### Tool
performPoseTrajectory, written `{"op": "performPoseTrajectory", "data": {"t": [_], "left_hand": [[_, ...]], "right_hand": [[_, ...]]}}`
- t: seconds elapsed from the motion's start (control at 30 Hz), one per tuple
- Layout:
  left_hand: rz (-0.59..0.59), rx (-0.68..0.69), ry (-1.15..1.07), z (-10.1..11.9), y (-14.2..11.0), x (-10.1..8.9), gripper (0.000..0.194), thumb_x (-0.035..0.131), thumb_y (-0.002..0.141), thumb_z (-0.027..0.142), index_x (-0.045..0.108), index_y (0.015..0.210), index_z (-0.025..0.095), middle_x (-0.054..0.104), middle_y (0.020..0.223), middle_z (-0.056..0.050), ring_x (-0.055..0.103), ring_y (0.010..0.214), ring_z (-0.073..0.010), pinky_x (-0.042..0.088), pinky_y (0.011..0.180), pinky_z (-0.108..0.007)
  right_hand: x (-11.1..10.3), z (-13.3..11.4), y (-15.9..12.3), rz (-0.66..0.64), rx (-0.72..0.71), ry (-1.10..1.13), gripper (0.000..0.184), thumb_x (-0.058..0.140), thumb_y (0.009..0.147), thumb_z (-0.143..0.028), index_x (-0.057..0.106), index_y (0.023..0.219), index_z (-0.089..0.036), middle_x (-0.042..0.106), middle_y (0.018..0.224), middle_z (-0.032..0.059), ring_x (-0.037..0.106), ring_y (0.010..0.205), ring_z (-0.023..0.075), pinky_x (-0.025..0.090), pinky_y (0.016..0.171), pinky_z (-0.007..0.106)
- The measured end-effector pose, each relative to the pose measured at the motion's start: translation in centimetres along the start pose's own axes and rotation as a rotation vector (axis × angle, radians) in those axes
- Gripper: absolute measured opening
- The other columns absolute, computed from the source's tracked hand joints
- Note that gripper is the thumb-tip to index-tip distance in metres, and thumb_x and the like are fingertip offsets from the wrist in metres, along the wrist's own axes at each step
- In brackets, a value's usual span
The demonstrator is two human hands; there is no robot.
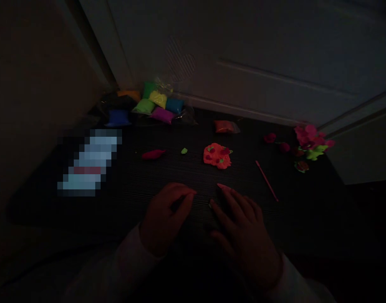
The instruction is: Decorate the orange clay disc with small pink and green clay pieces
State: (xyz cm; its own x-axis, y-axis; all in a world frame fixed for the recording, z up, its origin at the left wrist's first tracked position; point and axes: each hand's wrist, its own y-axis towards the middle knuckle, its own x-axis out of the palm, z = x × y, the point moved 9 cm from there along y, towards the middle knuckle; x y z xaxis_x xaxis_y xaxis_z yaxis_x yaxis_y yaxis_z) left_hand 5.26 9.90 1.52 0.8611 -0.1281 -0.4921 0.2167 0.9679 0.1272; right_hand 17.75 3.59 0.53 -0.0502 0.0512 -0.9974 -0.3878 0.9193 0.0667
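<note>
- Near the middle of the dark worktop [129,160], left side: left hand [167,219], thumb and forefinger bending toward each other; whether they are closing on anything cannot be told.
- Near, to the right: right hand [246,235], palm down, lying open with fingers spreading.
- Under or against the right forefinger's tip: small pale green bit [210,205], mostly hidden.
- At the right hand's farther fingertips: pointed pink piece [223,186], its tip showing toward the left, the rest lying out of sight.
- Beyond the hands, centre: flat orange piece [217,159], carrying dark red dots and green bits.
- Left of it: small lime lump [184,150], lying alone.
- Farther left: elongated magenta packet [153,155], tapering toward the right.
- Far left: heap of coloured bags [158,99], showing green, lime, yellow, teal, purple and orange; blue bag [118,117] lying just nearer.
- Far centre: orange-red bag [226,126], lying apart from the heap.
- Left: bright pixelated shape [90,164], its nature staying unreadable.
- Right: slim pink stick [267,181], slanting toward the near right.
- Far right: pink petal-like cluster [309,135], standing beside a lime-green piece [316,152]; two dark pink lumps [284,147] lying to its left, and a small red-and-green piece [302,166] lying nearer.
</note>
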Motion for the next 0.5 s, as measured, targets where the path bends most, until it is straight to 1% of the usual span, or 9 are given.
{"op": "performPoseTrajectory", "data": {"t": [0.23, 0.37, 0.5], "left_hand": [[0.003, 0.003, 0.006, 0.14, 0.03, 0.01, 0.014, 0.048, 0.077, 0.019, 0.062, 0.080, 0.019, 0.064, 0.082, -0.002, 0.059, 0.078, -0.0132, 0.046, 0.072, -0.025], [0.015, 0.007, -0.009, 0.21, 0.02, -0.09, 0.014, 0.049, 0.077, 0.018, 0.062, 0.079, 0.018, 0.064, 0.081, -0.001, 0.059, 0.077, -0.0126, 0.046, 0.072, -0.024], [0.015, 0.010, -0.013, 0.26, 0.02, -0.11, 0.013, 0.049, 0.077, 0.017, 0.062, 0.080, 0.017, 0.064, 0.081, -0.002, 0.058, 0.077, -0.0118, 0.046, 0.072, -0.023]], "right_hand": [[-0.20, -0.12, 0.02, 0.018, -0.025, 0.028, 0.047, 0.046, 0.078, -0.046, 0.045, 0.121, -0.028, 0.036, 0.133, 0.0117, 0.031, 0.119, 0.0291, 0.027, 0.090, 0.048], [-0.41, -0.11, 0.10, 0.036, -0.035, 0.025, 0.045, 0.047, 0.077, -0.044, 0.048, 0.119, -0.028, 0.040, 0.131, 0.0109, 0.033, 0.117, 0.0288, 0.027, 0.090, 0.047], [-0.39, -0.13, -0.04, 0.038, -0.044, 0.018, 0.044, 0.047, 0.077, -0.045, 0.049, 0.118, -0.028, 0.040, 0.131, 0.0098, 0.034, 0.117, 0.0284, 0.027, 0.090, 0.048]]}}
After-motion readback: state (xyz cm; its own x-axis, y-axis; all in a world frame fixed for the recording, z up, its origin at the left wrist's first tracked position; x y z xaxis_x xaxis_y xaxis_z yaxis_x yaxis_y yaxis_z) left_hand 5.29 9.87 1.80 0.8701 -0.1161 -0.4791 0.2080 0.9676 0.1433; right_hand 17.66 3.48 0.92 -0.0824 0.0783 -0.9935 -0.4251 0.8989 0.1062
